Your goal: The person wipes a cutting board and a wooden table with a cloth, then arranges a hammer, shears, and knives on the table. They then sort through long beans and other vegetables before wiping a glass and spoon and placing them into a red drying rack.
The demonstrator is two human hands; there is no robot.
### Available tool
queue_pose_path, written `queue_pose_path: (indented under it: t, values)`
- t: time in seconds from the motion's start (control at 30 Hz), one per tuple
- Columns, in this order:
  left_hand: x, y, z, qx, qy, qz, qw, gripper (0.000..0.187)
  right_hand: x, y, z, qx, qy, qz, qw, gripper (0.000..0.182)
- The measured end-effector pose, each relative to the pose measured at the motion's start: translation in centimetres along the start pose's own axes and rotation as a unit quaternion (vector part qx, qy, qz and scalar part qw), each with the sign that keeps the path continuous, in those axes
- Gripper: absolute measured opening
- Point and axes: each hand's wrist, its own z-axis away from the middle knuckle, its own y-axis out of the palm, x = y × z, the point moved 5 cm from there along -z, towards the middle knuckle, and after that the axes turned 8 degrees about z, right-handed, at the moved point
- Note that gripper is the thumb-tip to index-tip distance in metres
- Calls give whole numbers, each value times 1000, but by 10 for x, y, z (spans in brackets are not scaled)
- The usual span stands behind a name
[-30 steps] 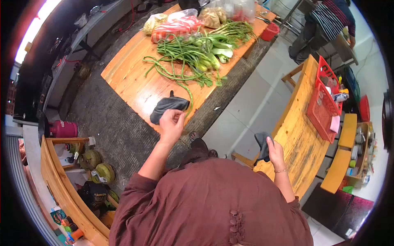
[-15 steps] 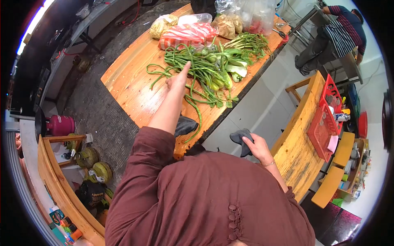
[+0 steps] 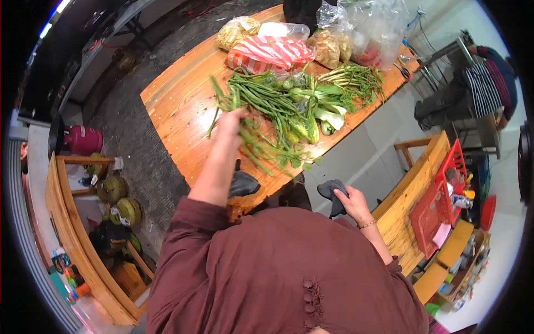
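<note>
Several long, thin green beans (image 3: 236, 97), closed in the left hand (image 3: 229, 123), slant far-left to near-right beside heaped leafy green vegetables (image 3: 303, 103); right hand (image 3: 354, 205), farther off, grips dark grey cloth (image 3: 336, 197).

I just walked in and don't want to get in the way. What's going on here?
Someone is at a wooden table spread with vegetables. Their left hand, blurred, appears to grip some of the long green beans. Their right hand holds a dark grey cloth away from the table. Another dark cloth lies near the table's edge. A second person bends forward in the background.
</note>
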Motion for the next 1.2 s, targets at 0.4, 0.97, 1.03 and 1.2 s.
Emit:
queue_pose_path:
  t: [0.4,0.97,1.03,1.2]
  values:
    - [-49,-80,22,-188,163,-163,955,19,-56,-100,-131,-17,-63,98,993,50]
    - [-5,4,-64,-252,114,-240,931,49,-75,-118,-171,84,-55,100,990,49]
    - [-17,14,-33,-194,89,-114,970,22,-94,-120,-177,98,-33,102,989,51]
    - [-62,-9,23,-17,136,-22,990,24,-114,-124,-184,92,-23,99,991,50]
